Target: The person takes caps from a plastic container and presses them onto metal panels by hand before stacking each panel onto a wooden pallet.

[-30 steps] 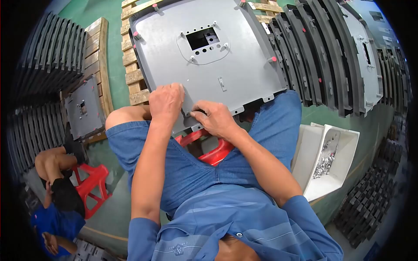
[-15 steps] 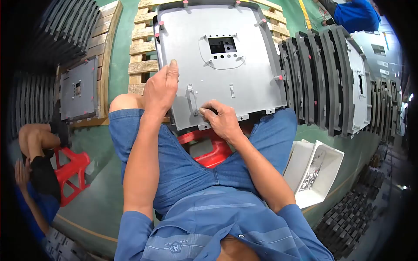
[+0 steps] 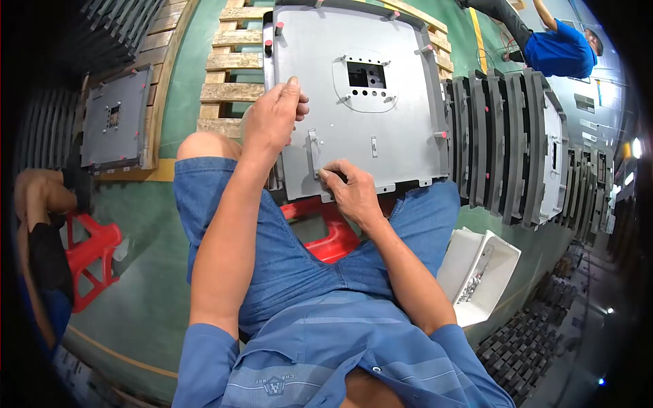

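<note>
A large grey metal panel (image 3: pixel 401 146) with a raised rim lies in front of me, its near edge over my knees. It has a rectangular cutout, small round holes and several red-capped posts. My left hand (image 3: pixel 273 119) is over the panel's left edge, fingers curled and thumb on top; what it holds, if anything, is hidden. My right hand (image 3: pixel 354 190) is closed in a pinch at the lower end of a narrow upright metal bracket (image 3: pixel 314 151). Anything between those fingertips is too small to make out. A second, shorter bracket (image 3: pixel 374 146) sits to the right.
A wooden pallet (image 3: pixel 231 61) lies beneath the panel. Several similar panels (image 3: pixel 496 143) stand in a row at right. A white bin (image 3: pixel 500 275) with small metal parts is beside my right leg. A red stool (image 3: pixel 92 251) and co-workers (image 3: pixel 561 51) are nearby.
My view has shifted slightly, so the panel appears farther right. My left hand's curled fingers now show beyond the thumb. My right hand stays at the bracket's lower end.
</note>
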Tool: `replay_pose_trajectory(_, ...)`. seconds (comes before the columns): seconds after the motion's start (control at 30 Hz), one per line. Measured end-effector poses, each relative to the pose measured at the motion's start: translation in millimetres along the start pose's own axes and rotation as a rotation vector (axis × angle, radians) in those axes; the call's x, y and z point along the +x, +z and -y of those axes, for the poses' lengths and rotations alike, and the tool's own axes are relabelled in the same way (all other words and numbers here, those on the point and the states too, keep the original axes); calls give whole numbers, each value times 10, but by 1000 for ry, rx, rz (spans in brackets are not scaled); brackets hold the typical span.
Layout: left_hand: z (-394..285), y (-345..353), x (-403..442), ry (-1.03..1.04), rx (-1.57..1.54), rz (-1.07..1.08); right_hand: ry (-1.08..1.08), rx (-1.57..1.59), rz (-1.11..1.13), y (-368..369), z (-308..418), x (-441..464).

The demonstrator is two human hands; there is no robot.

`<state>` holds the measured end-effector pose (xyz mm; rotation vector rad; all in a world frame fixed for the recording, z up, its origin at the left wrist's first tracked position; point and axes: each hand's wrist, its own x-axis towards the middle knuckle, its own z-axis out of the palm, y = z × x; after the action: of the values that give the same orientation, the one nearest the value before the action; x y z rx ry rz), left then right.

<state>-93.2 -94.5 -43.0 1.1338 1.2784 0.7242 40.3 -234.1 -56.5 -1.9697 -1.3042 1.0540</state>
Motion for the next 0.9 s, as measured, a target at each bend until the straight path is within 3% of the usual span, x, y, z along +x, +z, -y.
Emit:
replay_pose_trajectory(0.5,5,-12,15,24,-8,41,-63,-52,-30,9,-36,-25)
replay_pose_trajectory(0.7,3,-5,18,36,-7,69,-162,-84,-48,33,-59,-41)
replay_pose_trajectory(0.9,-10,38,3,44,38,58,-392,-314,-122,77,-39,-20)
